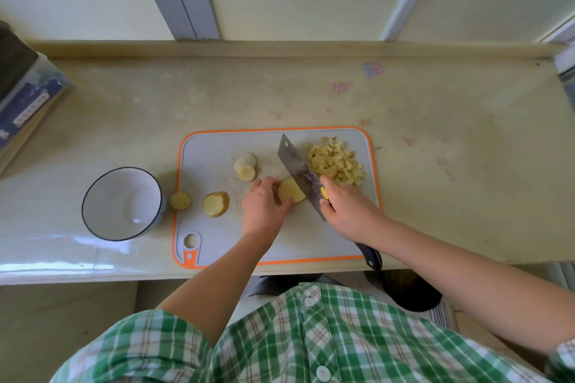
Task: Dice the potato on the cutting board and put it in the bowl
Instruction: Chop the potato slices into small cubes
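Left hand (263, 207) fingers curled, pinning potato slice (291, 191) mid-board (217, 246) | right hand (348, 211) gripping cleaver (300, 169) beside it | dice (337, 163) piled right; bowl (93, 196) left, empty | potato likely firm, wet, slippery: hold flat, fingertips tucked.

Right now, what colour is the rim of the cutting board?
Orange, around a pale grey cutting board; the head view shows it.

Potato slices (216, 204) lie on the cutting board (217, 236) toward the bowl (105, 196) at left; bare counter (451, 121) stretches far and right.
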Tool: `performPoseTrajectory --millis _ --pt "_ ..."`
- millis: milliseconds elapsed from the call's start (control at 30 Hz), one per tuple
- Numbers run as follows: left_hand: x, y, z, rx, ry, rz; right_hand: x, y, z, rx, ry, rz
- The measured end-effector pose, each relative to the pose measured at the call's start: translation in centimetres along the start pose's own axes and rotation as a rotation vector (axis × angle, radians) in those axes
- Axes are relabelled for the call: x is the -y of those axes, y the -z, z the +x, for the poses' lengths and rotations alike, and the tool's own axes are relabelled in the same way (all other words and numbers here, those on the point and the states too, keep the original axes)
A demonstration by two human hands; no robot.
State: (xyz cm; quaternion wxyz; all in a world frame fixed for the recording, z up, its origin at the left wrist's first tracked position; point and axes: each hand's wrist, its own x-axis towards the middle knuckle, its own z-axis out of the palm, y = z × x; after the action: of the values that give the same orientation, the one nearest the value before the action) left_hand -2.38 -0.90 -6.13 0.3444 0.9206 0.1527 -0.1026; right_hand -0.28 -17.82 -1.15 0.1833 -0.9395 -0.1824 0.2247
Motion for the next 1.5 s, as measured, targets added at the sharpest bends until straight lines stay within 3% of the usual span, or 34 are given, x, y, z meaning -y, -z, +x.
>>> performPoseTrajectory --millis 233,567,1133,1300,1500 --pt "-0.6 0.0 0.6 0.010 0.190 -0.133 0.4 -1.0 -0.2 0.003 0.008 -0.009" --pt "-1.0 -0.1 0.9 0.022 0.249 -0.167 0.6 -3.0 -0.1 0.032 -0.058 0.058" --pt "-0.4 -0.1 0.7 0.024 0.171 -0.169 0.0 -1.0 0.3 -0.041 -0.061 0.141" --pt "-0.1 -0.4 0.8 -0.005 0.119 -0.178 0.7 0.6 0.1 0.071 -0.005 0.027" --pt "-0.2 -0.5 1.0 0.003 0.146 -0.189 1.5 -0.8 -0.3 0.088 -0.021 0.075"
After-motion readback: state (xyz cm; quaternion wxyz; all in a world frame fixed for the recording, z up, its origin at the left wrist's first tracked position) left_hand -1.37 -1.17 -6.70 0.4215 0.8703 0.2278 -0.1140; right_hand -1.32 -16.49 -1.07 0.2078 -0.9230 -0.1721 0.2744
